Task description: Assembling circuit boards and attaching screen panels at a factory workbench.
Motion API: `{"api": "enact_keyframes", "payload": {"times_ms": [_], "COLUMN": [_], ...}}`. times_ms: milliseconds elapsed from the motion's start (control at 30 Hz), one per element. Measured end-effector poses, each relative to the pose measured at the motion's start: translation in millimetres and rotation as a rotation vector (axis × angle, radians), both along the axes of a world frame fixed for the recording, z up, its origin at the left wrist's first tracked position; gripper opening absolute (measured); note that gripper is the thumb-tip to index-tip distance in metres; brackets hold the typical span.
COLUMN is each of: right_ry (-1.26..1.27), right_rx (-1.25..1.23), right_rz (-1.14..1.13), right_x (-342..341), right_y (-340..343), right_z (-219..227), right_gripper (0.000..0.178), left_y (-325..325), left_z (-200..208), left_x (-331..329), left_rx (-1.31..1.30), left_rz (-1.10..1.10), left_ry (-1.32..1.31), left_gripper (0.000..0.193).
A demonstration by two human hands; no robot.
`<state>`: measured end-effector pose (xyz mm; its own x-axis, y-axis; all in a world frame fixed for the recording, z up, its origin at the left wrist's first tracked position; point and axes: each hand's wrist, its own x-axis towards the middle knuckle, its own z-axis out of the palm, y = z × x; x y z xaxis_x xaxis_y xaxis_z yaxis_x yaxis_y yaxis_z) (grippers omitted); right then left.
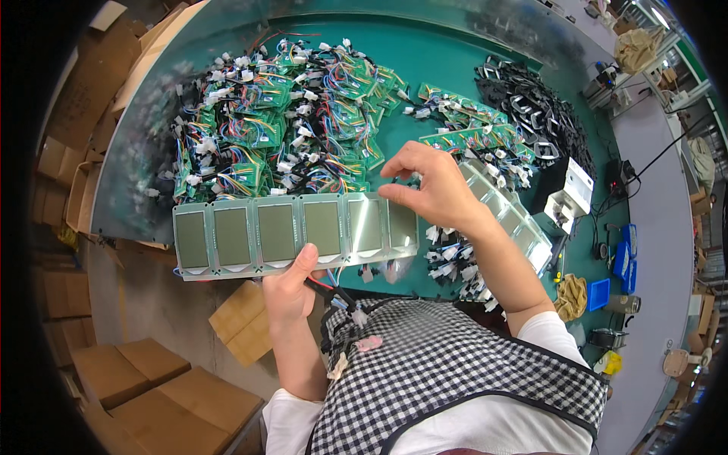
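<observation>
L hand (290, 287) grips the 6-window LCD strip (277, 231) by its lower edge, thumb in front, holding it over the green desk's (425, 45) near edge. R hand's (434, 186) grip is open, thumb & index apart nr strip's top edge, contact unclear. Wired PCBs (258, 130) pile up just beyond.

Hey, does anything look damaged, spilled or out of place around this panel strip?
Nothing looks plainly damaged or spilled. One screen of the panel strip in your left hand shows a pale streak, probably glare. One oddity: a pink scrap on the checked apron, unlike its black-and-white pattern, though it may belong there.
</observation>
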<state>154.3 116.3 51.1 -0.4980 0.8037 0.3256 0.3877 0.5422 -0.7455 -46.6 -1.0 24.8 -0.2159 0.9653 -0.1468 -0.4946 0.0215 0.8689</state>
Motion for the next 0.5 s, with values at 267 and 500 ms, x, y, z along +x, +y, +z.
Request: {"api": "enact_keyframes", "payload": {"times_ms": [267,500], "right_ry": [0.141,0.164], "right_rx": [-0.636,-0.8], "right_rz": [0.322,0.362], "right_x": [10.0,10.6], "right_y": [11.7,14.5], "right_z": [-1.1,-1.4], "right_gripper": [0.017,0.014], "left_y": [-0.1,-1.5], "left_z": [1.1,3.5], "left_x": [-3.6,-4.3], "left_rx": [0.039,0.031], "left_rz": [-0.015,-0.035], "left_ry": [0.003,-0.024], "left_gripper": [0.033,0.038]}}
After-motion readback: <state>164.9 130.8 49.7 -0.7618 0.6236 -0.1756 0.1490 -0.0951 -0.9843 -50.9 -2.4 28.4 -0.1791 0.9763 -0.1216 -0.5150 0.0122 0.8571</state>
